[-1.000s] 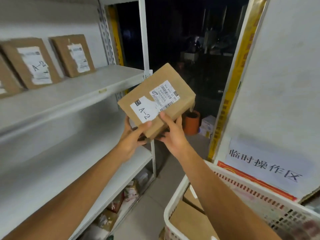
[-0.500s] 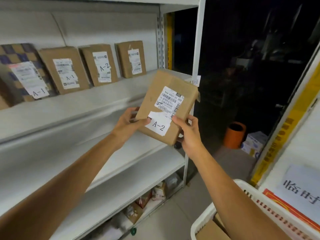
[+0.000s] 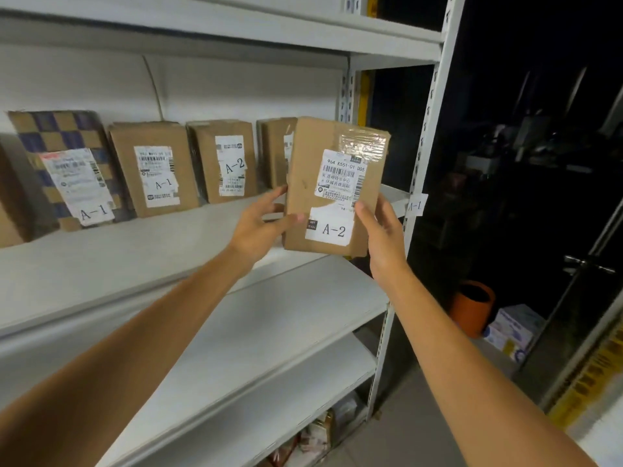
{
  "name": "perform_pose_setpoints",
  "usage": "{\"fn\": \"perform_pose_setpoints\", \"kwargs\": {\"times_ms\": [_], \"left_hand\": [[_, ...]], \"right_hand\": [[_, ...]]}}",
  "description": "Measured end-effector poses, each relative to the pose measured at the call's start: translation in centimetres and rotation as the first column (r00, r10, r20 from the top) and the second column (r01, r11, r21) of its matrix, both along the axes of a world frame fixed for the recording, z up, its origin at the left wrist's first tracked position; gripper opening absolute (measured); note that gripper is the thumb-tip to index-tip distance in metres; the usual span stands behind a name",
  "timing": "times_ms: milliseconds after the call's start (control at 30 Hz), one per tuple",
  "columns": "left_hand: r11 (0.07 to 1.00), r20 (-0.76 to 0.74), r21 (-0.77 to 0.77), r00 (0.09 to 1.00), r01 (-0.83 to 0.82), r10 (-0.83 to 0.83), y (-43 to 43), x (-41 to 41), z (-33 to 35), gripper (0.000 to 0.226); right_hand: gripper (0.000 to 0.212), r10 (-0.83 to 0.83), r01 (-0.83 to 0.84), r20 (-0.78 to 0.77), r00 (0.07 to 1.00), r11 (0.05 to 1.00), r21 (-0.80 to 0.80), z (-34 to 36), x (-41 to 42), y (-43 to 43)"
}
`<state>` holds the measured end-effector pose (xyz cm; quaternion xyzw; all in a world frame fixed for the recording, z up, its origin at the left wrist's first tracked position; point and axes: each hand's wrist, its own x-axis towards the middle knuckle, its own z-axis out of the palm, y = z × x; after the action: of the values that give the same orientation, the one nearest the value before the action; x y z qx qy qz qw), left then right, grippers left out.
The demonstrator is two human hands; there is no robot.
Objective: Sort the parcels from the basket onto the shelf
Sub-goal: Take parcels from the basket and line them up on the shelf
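I hold a brown cardboard parcel [image 3: 332, 187] upright between both hands, its white label marked A-2 facing me. My left hand [image 3: 261, 225] grips its lower left edge, thumb on the front. My right hand [image 3: 382, 230] grips the lower right edge. The parcel hovers in front of the right end of a white shelf board [image 3: 135, 251]. On that board several parcels lean against the back wall: a checkered one marked A-1 [image 3: 64, 166], a brown A-1 [image 3: 153, 168], a brown A-2 [image 3: 226, 160], and one more [image 3: 274, 150] partly hidden behind the held parcel. The basket is out of view.
The white metal upright [image 3: 428, 156] carries a paper tag marked A-1 [image 3: 415, 205]. A lower shelf board [image 3: 269, 348] lies below, with clutter near the floor. An orange bin [image 3: 472, 306] and a small box [image 3: 512, 332] stand on the floor to the right, in a dark area.
The parcel has been raised and turned upright, moving toward the shelf row. My view swung left and up, so the basket dropped out of sight and more shelved parcels appeared.
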<state>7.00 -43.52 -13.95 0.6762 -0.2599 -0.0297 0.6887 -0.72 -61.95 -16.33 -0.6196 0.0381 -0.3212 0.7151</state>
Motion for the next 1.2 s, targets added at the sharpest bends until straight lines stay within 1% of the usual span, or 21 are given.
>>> {"fn": "perform_pose_setpoints", "kwargs": {"times_ms": [100,233,367,433,500,633,700,767,833,867,900,933,967,1000,1033,1100,1200], "left_hand": [[1.000,-0.027,-0.001,0.999,0.025,-0.025,-1.1,3.0,0.8,0.060],[0.998,0.002,0.015,0.998,0.064,-0.064,-3.5,6.3,1.1,0.063],[0.989,-0.043,-0.039,0.988,0.145,-0.147,-6.0,9.5,0.7,0.051],[0.990,-0.077,-0.060,0.988,0.126,-0.131,-7.7,11.4,0.2,0.052],[0.994,-0.106,-0.076,0.991,0.080,-0.088,-9.7,13.4,-0.3,0.058],[1.000,-0.125,-0.013,0.992,0.000,-0.001,-14.5,17.8,-1.1,0.072],[0.999,-0.137,-0.031,0.990,-0.040,0.036,-16.9,20.1,-1.1,0.071],[0.997,-0.136,-0.052,0.990,-0.056,0.048,-19.3,22.2,-1.0,0.065],[0.994,-0.068,-0.003,0.992,-0.108,0.107,-21.6,24.1,-0.9,0.050],[0.983,-0.002,0.048,0.984,-0.175,0.175,-22.6,25.0,-0.9,0.041],[0.960,0.085,0.107,0.964,-0.260,0.252,-23.5,25.8,-0.9,0.033],[0.919,0.182,0.163,0.926,-0.360,0.331,-24.2,26.4,-0.9,0.029],[0.862,0.278,0.201,0.870,-0.466,0.406,-24.8,27.0,-1.0,0.028],[0.806,0.359,0.213,0.812,-0.552,0.460,-25.2,27.6,-1.1,0.032],[0.778,0.416,0.206,0.773,-0.593,0.479,-25.6,28.2,-1.1,0.036],[0.776,0.520,0.178,0.728,-0.605,0.448,-26.2,29.3,-1.0,0.041],[0.755,0.649,0.190,0.657,-0.628,0.383,-27.0,30.6,-0.6,0.050]], "right_hand": [[0.042,-0.053,0.053,0.019,0.998,0.998,-0.024,0.5,2.1,-0.8],[0.040,-0.112,0.113,0.012,0.994,0.992,-0.053,0.8,4.8,-2.7],[0.050,-0.170,0.167,-0.012,0.985,0.976,-0.140,1.0,8.4,-5.5],[0.051,-0.207,0.195,-0.037,0.978,0.960,-0.202,0.8,10.7,-7.2],[0.049,-0.249,0.226,-0.066,0.966,0.942,-0.249,0.4,13.2,-9.2],[0.047,-0.274,0.241,-0.085,0.958,0.929,-0.280,-0.6,18.5,-13.8],[0.050,-0.282,0.229,-0.111,0.953,0.910,-0.346,-0.5,20.9,-16.1],[0.058,-0.261,0.180,-0.143,0.955,0.890,-0.419,0.1,23.3,-18.2],[0.078,-0.218,0.114,-0.177,0.960,0.878,-0.464,0.9,25.8,-19.8],[0.092,-0.203,0.094,-0.182,0.962,0.872,-0.480,1.2,27.0,-20.2],[0.106,-0.200,0.089,-0.174,0.964,0.863,-0.498,1.5,28.1,-20.3],[0.115,-0.206,0.095,-0.159,0.966,0.848,-0.522,1.6,29.2,-20.4],[0.121,-0.216,0.102,-0.144,0.966,0.827,-0.553,1.6,30.3,-20.5],[0.126,-0.226,0.105,-0.138,0.964,0.805,-0.584,1.5,31.3,-20.5],[0.129,-0.241,0.107,-0.140,0.960,0.782,-0.614,1.3,32.2,-20.5],[0.130,-0.288,0.117,-0.152,0.945,0.735,-0.668,1.1,33.9,-20.8],[0.131,-0.351,0.144,-0.140,0.926,0.671,-0.727,1.1,36.2,-21.1]]}}
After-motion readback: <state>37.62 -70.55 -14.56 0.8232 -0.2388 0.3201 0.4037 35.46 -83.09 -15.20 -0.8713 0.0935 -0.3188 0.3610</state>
